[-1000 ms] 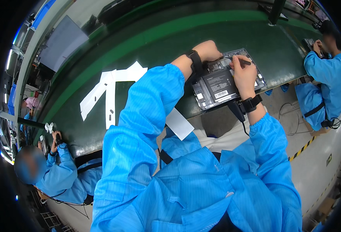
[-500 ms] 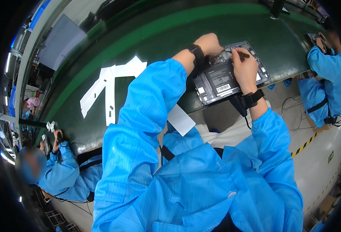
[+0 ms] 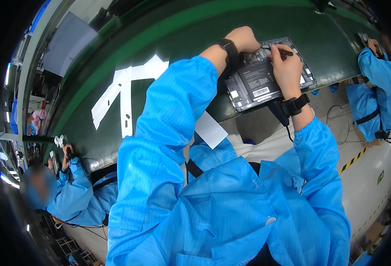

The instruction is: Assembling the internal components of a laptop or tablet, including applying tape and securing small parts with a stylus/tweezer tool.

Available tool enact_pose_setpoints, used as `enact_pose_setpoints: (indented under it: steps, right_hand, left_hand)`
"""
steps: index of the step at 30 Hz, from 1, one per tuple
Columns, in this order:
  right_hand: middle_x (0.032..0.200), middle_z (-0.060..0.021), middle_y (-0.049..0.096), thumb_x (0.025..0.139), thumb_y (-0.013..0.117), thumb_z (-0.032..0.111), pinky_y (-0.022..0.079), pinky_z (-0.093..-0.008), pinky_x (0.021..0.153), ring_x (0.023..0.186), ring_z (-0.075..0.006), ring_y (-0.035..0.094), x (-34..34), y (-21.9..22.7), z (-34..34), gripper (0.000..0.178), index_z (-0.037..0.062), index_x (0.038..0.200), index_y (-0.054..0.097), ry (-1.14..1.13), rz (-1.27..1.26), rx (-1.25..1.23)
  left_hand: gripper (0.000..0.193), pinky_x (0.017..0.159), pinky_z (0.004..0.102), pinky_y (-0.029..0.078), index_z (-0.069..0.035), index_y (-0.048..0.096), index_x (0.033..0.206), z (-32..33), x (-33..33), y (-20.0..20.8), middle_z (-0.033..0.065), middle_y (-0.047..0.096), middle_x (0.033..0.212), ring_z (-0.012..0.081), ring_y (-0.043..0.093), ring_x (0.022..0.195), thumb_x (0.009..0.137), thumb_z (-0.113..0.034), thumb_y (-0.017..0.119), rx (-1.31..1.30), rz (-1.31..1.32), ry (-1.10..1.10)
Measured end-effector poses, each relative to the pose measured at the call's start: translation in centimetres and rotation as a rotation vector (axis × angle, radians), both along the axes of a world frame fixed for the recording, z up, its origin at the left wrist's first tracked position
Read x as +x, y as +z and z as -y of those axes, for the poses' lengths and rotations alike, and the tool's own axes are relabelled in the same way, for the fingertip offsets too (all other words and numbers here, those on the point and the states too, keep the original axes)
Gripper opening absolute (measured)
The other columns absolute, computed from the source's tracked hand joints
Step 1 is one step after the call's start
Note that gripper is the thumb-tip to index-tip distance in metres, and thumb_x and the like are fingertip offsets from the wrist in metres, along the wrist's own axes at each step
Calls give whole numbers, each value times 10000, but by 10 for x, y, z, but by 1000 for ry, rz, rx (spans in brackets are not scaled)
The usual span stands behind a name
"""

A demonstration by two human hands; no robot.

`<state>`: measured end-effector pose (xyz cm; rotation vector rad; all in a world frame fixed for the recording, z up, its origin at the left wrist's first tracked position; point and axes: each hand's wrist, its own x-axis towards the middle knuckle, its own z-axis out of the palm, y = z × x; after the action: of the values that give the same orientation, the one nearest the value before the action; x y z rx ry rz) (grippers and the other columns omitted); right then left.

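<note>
An opened tablet (image 3: 246, 104) lies at the table's near edge, its inside facing up. A dark battery (image 3: 258, 82) with a printed label fills its middle. Over the far left part of the tablet, my left hand (image 3: 243, 40) is closed with the knuckles up, and its fingertips are hidden. My right hand (image 3: 287, 71) rests above the tablet's right half, pinching a slim black tool (image 3: 286, 53). The tool's working end lies near the far inner parts, too small to make out. Both wrists wear black bands.
White paper strips (image 3: 123, 88) with several small black pieces lie on the green table (image 3: 186, 42) to the left. A white sheet (image 3: 211, 130) sticks out past the near edge. Co-workers in blue sit at far left (image 3: 78, 190) and far right (image 3: 383, 84).
The whole view has shifted slightly, so the tablet and both hands appear a little higher and to the right. Against the tablet, the hands show hardly any movement.
</note>
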<state>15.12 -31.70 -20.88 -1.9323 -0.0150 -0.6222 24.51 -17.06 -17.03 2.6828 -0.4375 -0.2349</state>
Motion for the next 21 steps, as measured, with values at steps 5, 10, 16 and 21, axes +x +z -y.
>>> enact_pose_setpoints:
  steps: [5,10,16,21]
  right_hand:
    - [756,-109,717,930,636,186,530,-322,684,717,-227,713,2,-1,-1,189,4,925,689,9,-16,4]
    - [749,-109,715,929,638,187,530,-320,683,714,-227,713,0,1,-2,188,5,925,687,6,-23,-5]
    - [762,-111,722,929,634,177,534,-312,680,715,-206,717,-1,0,-1,189,-6,931,684,-11,-37,70]
    - [768,-121,717,948,630,168,547,-270,667,734,-175,716,2,-3,1,213,-41,933,667,2,-8,337]
  left_hand:
    - [381,626,388,510,-2,748,807,-3,5,-6,170,675,706,283,644,631,784,-381,717,19,40,-18]
    - [326,720,392,550,26,739,871,-2,-1,3,231,706,864,348,705,818,693,-243,694,17,-14,9]
    - [474,762,374,532,0,753,909,-8,-2,12,169,728,923,299,703,861,718,-432,782,68,-91,70]
    - [733,730,418,526,30,754,880,-19,7,9,198,718,871,335,692,793,688,-678,758,54,-110,12]
